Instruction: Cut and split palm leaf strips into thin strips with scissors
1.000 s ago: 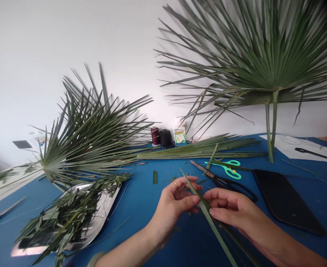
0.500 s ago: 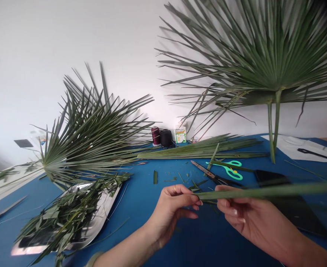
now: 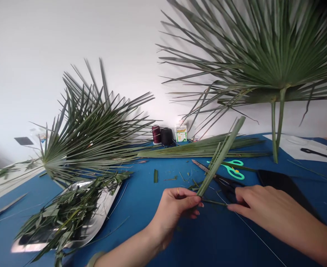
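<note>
My left hand point(image 3: 177, 204) pinches the lower end of a folded green palm leaf strip point(image 3: 219, 159), which slants up and to the right. A thin stem-like piece point(image 3: 215, 202) runs from those fingertips toward my right thumb. On the right, my right hand point(image 3: 263, 207) is curled at the black handles of a pair of scissors point(image 3: 227, 185), its fingers closed about them and partly hidden. The scissors' rusty blades lie on the blue table, pointing left, partly behind the strip. Just beyond them rest mint-green scissors point(image 3: 234, 172).
A metal tray point(image 3: 96, 222) heaped with leaf scraps stands at left, near a red-handled blade point(image 3: 5, 211). Fan palm leaves point(image 3: 91, 126) lean on the wall. Behind are thread spools point(image 3: 167, 137) and a small carton point(image 3: 181, 132). A black flat object point(image 3: 280, 181) lies right.
My right hand has let go of the leaf strip and moved to the black scissors handles. The strip, lying sideways to the right before, now points up, still in my left hand.
</note>
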Demonstrator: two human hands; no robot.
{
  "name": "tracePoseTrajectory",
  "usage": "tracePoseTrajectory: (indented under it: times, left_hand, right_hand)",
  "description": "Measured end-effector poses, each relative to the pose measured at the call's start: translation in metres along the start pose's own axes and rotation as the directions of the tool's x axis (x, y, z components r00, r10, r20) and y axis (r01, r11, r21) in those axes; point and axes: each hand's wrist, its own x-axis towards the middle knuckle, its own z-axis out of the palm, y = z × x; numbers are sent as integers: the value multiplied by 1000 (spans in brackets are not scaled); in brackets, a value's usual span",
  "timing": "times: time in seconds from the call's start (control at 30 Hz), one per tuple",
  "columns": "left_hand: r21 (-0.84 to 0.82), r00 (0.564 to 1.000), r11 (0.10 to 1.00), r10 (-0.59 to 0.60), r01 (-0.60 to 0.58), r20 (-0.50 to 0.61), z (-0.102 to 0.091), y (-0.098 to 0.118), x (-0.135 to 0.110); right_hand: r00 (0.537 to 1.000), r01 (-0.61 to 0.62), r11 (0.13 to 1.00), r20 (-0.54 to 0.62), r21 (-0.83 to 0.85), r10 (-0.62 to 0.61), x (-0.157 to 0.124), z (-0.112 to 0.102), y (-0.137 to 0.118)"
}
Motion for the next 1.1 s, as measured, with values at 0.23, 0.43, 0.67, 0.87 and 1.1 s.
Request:
tracePoseTrajectory:
  times: [0.23, 0.43, 0.67, 0.87, 1.1]
  left_hand:
    - [-37, 999, 999, -6, 4, -48, 2, -4, 4]
    - [-39, 998, 999, -3, 1, -58, 2, -5, 5]
    - [-68, 997, 996, 51, -55, -61, -4, -4, 9]
    - [-121, 999, 992, 26, -29, -31, -8, -3, 12]
    - [-144, 1000, 990, 16, -16, -1, -10, -1, 10]
  right_hand:
    - [965, 136, 956, 253, -259, -69, -3, -6, 13]
    - [964, 176, 957, 238, -229, -121, -6, 7, 10]
    - [932, 156, 985, 319, 80, -173, 1, -7, 1]
    - [920, -84, 926, 385, 369, -70, -5, -9, -15]
    - [904, 8, 941, 401, 337, -152, -4, 13, -15]
